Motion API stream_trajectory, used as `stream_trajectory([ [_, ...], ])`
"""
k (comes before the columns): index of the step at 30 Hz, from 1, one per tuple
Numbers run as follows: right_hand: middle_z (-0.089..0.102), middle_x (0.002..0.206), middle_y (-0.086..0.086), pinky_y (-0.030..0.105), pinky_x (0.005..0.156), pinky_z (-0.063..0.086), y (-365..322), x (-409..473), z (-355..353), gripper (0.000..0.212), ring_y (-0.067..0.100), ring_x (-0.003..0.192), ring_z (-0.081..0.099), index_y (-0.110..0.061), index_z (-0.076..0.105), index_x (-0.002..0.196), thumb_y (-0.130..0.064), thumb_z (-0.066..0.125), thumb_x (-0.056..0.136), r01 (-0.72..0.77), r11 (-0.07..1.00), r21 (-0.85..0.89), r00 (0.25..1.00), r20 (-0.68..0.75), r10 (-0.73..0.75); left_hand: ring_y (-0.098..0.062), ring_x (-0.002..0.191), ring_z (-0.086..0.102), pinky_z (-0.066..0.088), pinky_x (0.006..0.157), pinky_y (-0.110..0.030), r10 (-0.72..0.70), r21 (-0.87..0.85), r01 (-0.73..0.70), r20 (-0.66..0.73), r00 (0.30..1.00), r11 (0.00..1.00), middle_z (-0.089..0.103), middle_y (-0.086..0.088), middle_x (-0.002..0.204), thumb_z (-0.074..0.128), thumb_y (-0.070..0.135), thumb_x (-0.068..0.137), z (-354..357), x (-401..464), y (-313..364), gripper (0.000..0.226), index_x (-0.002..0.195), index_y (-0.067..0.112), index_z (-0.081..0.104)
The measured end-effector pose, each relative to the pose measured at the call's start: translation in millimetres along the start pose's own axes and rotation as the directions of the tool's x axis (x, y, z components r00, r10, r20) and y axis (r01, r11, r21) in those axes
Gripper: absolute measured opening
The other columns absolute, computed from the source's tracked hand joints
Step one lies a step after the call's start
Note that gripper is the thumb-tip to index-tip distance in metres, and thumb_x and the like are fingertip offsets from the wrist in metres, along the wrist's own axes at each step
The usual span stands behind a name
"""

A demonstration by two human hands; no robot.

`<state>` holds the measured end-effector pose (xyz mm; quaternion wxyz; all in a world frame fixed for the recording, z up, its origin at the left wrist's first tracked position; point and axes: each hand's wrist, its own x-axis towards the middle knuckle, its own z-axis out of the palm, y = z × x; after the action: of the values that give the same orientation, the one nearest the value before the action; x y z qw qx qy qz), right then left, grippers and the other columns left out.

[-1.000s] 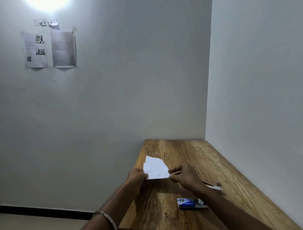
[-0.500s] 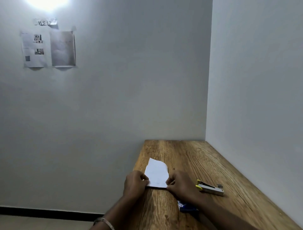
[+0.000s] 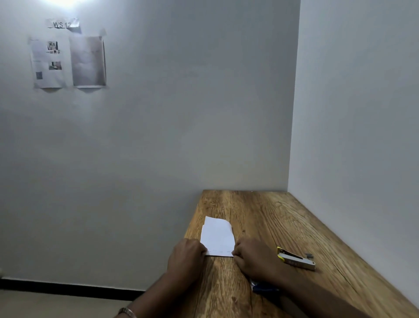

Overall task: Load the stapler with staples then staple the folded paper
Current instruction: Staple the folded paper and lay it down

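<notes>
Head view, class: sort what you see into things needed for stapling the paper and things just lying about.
Needed: folded paper, held by left hand and right hand; stapler; blue staple box.

Lying about: wall sheets; WS 12 label.

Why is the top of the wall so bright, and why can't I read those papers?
Head view: a lamp's glare whitens the wall's top edge; the taped papers are far and soft, so only "WS 12" reads; the paper on the table looks sharp.

Stapler [image 3: 295, 259] just beside right hand [image 3: 256, 258]
</notes>
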<state>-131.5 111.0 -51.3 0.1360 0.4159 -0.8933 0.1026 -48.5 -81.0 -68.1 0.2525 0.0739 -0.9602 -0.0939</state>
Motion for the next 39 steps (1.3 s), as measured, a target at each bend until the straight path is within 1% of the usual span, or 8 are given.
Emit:
stream_trajectory([
  [7,0.064,0.111,0.006,0.041,0.087,0.049,8,22,6,0.038,0.023,0.099,0.058,-0.010,0.067,0.106,-0.031,0.036,0.100,0.029,0.994,-0.102,0.998,0.056,-0.023,-0.018,0.104,0.065,0.049,0.094,-0.032,-0.007,0.103,-0.007,0.143,0.990,0.995,0.070,0.001,0.119,0.037,0.020,0.100,7,26,-9,0.038,0.128,0.025,0.063],
  [10,0.066,0.108,0.006,0.041,0.087,0.049,14,39,11,0.037,0.024,0.096,0.058,-0.011,0.065,0.105,-0.030,0.035,0.101,-0.001,0.994,-0.110,0.997,0.077,0.009,-0.019,0.113,0.061,0.040,0.105,-0.038,-0.044,0.119,0.018,0.212,0.976,0.993,0.065,-0.001,0.128,0.035,0.019,0.101,14,45,-15,0.042,0.136,0.027,0.055],
  [13,0.066,0.108,0.008,0.041,0.087,0.049,22,62,16,0.034,0.026,0.096,0.059,-0.011,0.064,0.103,-0.029,0.035,0.101,-0.026,0.992,-0.120,0.994,0.101,0.039,-0.021,0.123,0.054,0.022,0.117,-0.055,-0.085,0.121,0.052,0.290,0.953,0.991,0.061,-0.002,0.134,0.032,0.020,0.101,20,69,-23,0.045,0.141,0.026,0.050],
  [17,0.066,0.109,0.006,0.041,0.086,0.051,33,95,30,0.036,0.022,0.094,0.059,-0.014,0.062,0.109,-0.035,0.034,0.101,-0.087,0.988,-0.130,0.987,0.126,0.103,-0.025,0.127,0.051,0.013,0.114,-0.067,-0.128,0.109,0.096,0.341,0.931,0.989,0.061,-0.004,0.132,0.029,0.031,0.101,35,99,-32,0.043,0.137,0.024,0.051],
  [20,0.065,0.121,0.004,0.042,0.095,0.049,44,124,43,0.043,0.020,0.104,0.059,-0.015,0.060,0.122,-0.041,0.032,0.101,-0.140,0.986,-0.093,0.979,0.139,0.152,-0.026,0.130,0.049,0.009,0.113,-0.070,-0.153,0.102,0.125,0.350,0.924,0.987,0.059,-0.004,0.135,0.026,0.040,0.101,50,127,-39,0.045,0.132,0.021,0.053],
  [26,0.052,0.143,0.007,0.051,0.108,0.037,70,186,68,0.049,0.028,0.129,0.047,-0.015,0.052,0.134,-0.043,0.029,0.101,-0.162,0.976,-0.145,0.963,0.193,0.189,-0.031,0.137,0.040,0.007,0.113,-0.070,-0.196,0.157,0.150,0.343,0.919,0.976,0.050,-0.005,0.146,0.025,0.043,0.100,81,184,-55,0.050,0.137,0.019,0.048],
  [32,0.021,0.163,0.005,0.055,0.121,0.015,94,241,88,0.065,0.032,0.150,0.017,-0.014,0.024,0.154,-0.049,0.019,0.100,-0.185,0.972,-0.146,0.944,0.247,0.217,-0.036,0.133,0.044,0.017,0.107,-0.072,-0.245,0.183,0.188,0.374,0.895,0.965,0.036,-0.004,0.154,0.025,0.047,0.096,108,237,-69,0.054,0.136,0.014,0.043],
  [39,0.003,0.166,0.001,0.058,0.119,0.014,113,283,103,0.076,0.029,0.152,0.009,-0.018,0.007,0.157,-0.062,0.015,0.095,-0.245,0.964,-0.105,0.915,0.303,0.266,-0.035,0.144,0.026,0.029,0.113,-0.052,-0.182,0.093,0.157,0.420,0.889,0.983,0.017,-0.018,0.161,0.024,0.041,0.100,139,288,-89,0.058,0.145,0.007,0.032],
])
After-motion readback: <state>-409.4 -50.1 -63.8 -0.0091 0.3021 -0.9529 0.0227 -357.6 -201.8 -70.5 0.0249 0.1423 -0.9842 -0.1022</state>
